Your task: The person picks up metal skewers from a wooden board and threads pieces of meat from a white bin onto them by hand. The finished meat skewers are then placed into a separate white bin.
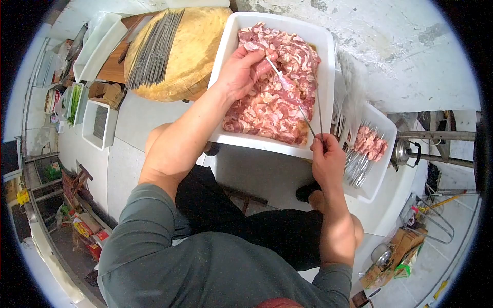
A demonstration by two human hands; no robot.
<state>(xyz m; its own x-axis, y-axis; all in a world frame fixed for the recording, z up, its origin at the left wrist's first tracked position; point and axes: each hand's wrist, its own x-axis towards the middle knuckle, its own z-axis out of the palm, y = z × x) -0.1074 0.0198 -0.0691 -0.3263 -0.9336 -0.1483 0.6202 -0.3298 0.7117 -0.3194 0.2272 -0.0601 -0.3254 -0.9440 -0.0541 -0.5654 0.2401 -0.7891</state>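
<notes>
A large white tray (226, 56) full of raw sliced meat (267, 110) sits in front of me. My left hand (239, 72) is over the tray, pinching a piece of meat (264, 64) onto a thin metal skewer (292, 95). My right hand (327, 159) grips the near ends of two skewers at the tray's front edge. To the right, a smaller white tray (382, 169) holds several finished meat skewers (367, 143).
A round wooden chopping block (197, 43) behind the tray carries a bundle of bare metal skewers (154, 49). White bins (100, 43) and boxes stand at the left. A kettle (403, 151) and clutter lie on the floor at right.
</notes>
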